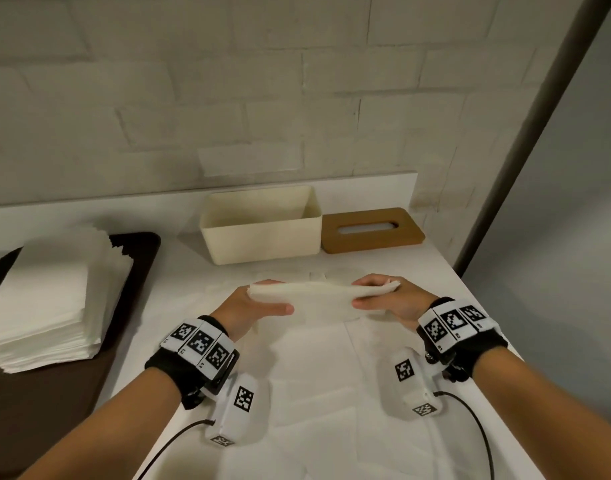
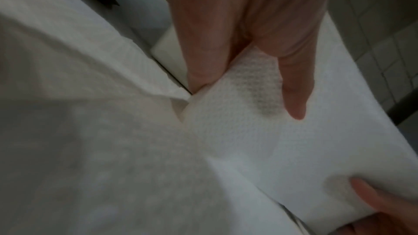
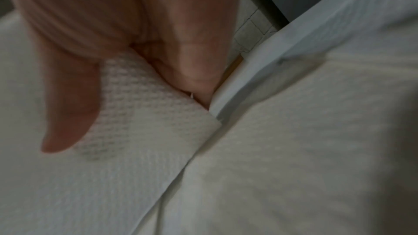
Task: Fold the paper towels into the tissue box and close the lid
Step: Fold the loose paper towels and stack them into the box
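Note:
A folded bundle of white paper towels (image 1: 314, 299) hangs lifted between both hands above the table. My left hand (image 1: 259, 299) pinches its left end, thumb in front and fingers behind, and the same pinch on the towel (image 2: 248, 113) shows in the left wrist view. At the other end my right hand (image 1: 380, 296) pinches it in the same manner, with the embossed towel (image 3: 140, 128) under the thumb. More towels (image 1: 331, 393) lie spread flat on the table below. The cream tissue box (image 1: 262, 237) stands open just behind. Its brown slotted lid (image 1: 371, 230) lies flat to the box's right.
A tall stack of white paper towels (image 1: 51, 303) sits on a dark brown mat (image 1: 54, 410) at the left. A white tiled wall (image 1: 227, 98) rises behind the table. The table's right edge (image 1: 477, 303) runs close to my right hand, beside a grey post (image 1: 525, 133).

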`<state>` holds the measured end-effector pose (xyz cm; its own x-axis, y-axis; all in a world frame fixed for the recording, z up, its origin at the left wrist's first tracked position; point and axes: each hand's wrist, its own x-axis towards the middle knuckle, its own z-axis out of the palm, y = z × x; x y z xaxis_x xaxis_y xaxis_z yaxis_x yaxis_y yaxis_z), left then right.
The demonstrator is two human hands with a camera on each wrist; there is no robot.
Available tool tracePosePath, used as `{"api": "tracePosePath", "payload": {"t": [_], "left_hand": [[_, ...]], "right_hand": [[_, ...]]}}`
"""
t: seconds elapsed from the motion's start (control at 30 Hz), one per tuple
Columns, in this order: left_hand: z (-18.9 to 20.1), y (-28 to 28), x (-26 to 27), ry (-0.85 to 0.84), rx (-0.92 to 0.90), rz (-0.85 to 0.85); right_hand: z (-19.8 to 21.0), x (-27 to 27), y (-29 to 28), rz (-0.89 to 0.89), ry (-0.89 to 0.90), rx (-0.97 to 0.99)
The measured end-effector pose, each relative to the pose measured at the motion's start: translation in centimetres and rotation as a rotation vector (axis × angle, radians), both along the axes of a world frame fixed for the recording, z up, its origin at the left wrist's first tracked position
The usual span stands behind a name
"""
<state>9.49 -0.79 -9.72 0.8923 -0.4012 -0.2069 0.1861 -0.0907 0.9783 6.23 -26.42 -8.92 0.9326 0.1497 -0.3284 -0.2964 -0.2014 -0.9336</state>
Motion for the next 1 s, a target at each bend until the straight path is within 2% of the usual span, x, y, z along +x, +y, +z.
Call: {"api": "tracePosePath", "payload": {"t": [0.2,0.37,0.5,0.6,0.67,0.77,0.87,0.93,1.0], "left_hand": [[-0.1,0.5,0.6,-0.024,-0.017,0.054],[-0.6,0.6,0.5,0.037,0.078,-0.002],[-0.1,-0.2,0.8,-0.032,0.081,0.004],[0.4,0.0,1.2,-0.049,0.017,0.038],[0.4,0.2,1.4,-0.032,0.008,0.044],[-0.3,0.1,1.3,0.064,0.115,0.014],[-0.2,-0.2,1.6,0.043,0.258,0.034],[1.0,-0.2,2.4,0.034,0.182,0.088],[2.6,0.1,3.5,0.058,0.029,0.145]], "right_hand": [[-0.1,0.8,-0.3,-0.098,-0.051,0.088],[-0.9,1.1,-1.2,-0.077,0.074,-0.048],[0.0,2.1,-0.6,-0.039,0.014,-0.208],[0.9,2.7,-0.9,-0.103,0.025,-0.184],[1.1,2.3,-1.1,-0.074,0.036,-0.112],[0.1,2.1,-1.4,-0.035,0.118,-0.096],[-0.6,2.8,-1.6,-0.031,0.117,-0.208],[0.8,3.5,-1.5,-0.093,0.091,-0.248],[3.1,4.6,-0.8,-0.117,0.06,-0.172]]}}
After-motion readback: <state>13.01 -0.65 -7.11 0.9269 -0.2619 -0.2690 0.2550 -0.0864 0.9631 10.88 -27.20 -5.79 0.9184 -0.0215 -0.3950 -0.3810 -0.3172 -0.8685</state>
